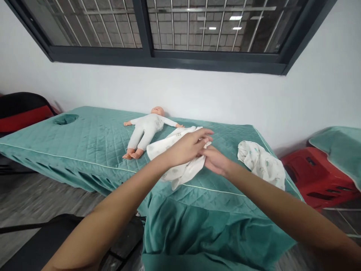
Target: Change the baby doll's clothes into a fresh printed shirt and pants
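Centrally, we list our left hand [191,146], fingers slightly bent, and our right hand [216,160], partly curled, meeting over a spread white printed cloth [161,146]; whether either grips it, we cannot tell. The cloth lies on a green quilted bed [93,137], between a pale-clothed plastic doll [148,124], arms outspread, and a crumpled white patterned cloth [261,162].

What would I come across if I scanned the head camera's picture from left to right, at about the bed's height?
Black-and-red chair, round hole, doll, white cloth in the middle, crumpled patterned cloth, red plastic seat.
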The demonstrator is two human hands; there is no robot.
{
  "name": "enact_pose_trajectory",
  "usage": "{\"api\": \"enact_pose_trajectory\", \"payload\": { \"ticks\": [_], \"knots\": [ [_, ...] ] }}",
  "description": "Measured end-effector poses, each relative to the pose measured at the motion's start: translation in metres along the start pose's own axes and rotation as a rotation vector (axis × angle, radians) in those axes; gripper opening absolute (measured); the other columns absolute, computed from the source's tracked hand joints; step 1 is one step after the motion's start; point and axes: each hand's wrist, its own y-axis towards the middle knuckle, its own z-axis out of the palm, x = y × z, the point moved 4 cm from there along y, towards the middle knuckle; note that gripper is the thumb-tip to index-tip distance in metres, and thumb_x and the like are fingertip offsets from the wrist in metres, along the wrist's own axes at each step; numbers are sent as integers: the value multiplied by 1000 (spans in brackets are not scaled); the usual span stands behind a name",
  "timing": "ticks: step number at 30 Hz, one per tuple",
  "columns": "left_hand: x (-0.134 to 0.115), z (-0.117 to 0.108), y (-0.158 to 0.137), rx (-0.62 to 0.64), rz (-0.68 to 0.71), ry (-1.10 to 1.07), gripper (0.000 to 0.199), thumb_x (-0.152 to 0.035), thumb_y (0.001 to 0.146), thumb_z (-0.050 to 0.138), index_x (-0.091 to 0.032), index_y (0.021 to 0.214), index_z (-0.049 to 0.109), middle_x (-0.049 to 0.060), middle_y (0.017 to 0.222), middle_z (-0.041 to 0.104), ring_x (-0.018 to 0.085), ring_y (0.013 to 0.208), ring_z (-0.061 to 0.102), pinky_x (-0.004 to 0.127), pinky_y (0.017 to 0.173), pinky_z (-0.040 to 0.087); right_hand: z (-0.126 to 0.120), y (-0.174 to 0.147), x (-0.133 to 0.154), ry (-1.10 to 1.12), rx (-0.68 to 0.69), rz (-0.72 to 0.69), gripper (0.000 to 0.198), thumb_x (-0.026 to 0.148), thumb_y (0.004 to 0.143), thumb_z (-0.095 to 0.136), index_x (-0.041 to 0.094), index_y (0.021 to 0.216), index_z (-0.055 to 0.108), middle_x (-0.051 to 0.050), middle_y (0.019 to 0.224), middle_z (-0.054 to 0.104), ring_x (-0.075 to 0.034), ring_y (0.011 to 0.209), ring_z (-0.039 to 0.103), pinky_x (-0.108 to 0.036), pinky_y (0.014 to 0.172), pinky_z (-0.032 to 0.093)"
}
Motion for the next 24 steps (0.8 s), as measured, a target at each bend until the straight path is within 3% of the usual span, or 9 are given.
{"api": "enact_pose_trajectory", "payload": {
  "ticks": [2, 6, 8, 10, 12, 15, 18, 21, 24],
  "knots": [
    [9, -7, -5, -37, 14, -20, 34, -25, 99, 42, -24, 129, 59, 5, 130, 68, 19, 118, 64, 35, 100, 52, -3, 3, -12, 19, 20, 14, 44, 20, 66, 83, 22, 106, 67, -3, 101, 76, -23, 97, 71, -35, 89, 57],
    [41, -25, -18, -328, 9, 49, 30, -27, 98, 48, -23, 125, 61, 6, 134, 64, 20, 125, 59, 37, 108, 48, -8, 7, -25, 63, 32, 108, 53, 17, 66, 85, 21, 115, 64, -4, 103, 76, -21, 87, 73, -34, 83, 59],
    [64, -28, -28, -452, -89, 42, 36, -33, 95, 55, -23, 130, 56, 7, 142, 58, 23, 135, 51, 41, 114, 44, -13, 10, -26, 78, 0, 131, 52, 19, 68, 85, 21, 116, 63, -5, 103, 76, -21, 83, 73, -34, 79, 59],
    [89, -21, -40, -461, -242, -73, 53, -42, 91, 63, -23, 138, 48, 10, 149, 52, 26, 140, 48, 42, 115, 43, -19, 14, -24, 89, -66, 111, 52, 21, 69, 85, 22, 117, 62, -4, 102, 76, -21, 80, 73, -35, 76, 60],
    [106, -4, -51, -368, -355, -277, 67, -49, 88, 66, -22, 144, 41, 12, 152, 49, 28, 139, 49, 42, 112, 47, -24, 18, -22, 95, -136, 69, 51, 23, 70, 84, 22, 115, 63, -4, 100, 76, -21, 79, 72, -35, 75, 60],
    [113, 30, -59, -268, -409, -577, 77, -54, 88, 65, -23, 151, 32, 12, 152, 50, 29, 136, 53, 40, 108, 51, -26, 25, -28, 42, -185, 21, 44, 33, 75, 81, 24, 114, 63, -3, 100, 75, -23, 84, 71, -37, 77, 59],
    [111, 62, -58, -353, -408, -814, 85, -46, 83, 74, -26, 152, 29, 10, 153, 50, 27, 136, 54, 39, 107, 52, -33, 27, -39, -209, -312, -96, 34, 43, 84, 71, 26, 113, 63, -2, 105, 71, -23, 95, 67, -38, 86, 56],
    [110, 92, -58, -487, -459, -1039, 87, -33, 76, 80, -25, 150, 34, 11, 144, 58, 26, 129, 59, 38, 105, 52, -45, 23, -45, -608, -478, -325, 30, 45, 90, 61, 25, 112, 61, -4, 111, 66, -24, 105, 61, -41, 95, 50],
    [112, 115, -66, -591, -519, -1165, 77, -29, 75, 78, -22, 144, 45, 11, 134, 65, 26, 119, 65, 38, 100, 53, -51, 15, -50, -987, -427, -526, 31, 42, 95, 51, 20, 118, 55, -10, 114, 62, -26, 107, 59, -46, 98, 47]
  ]
}}
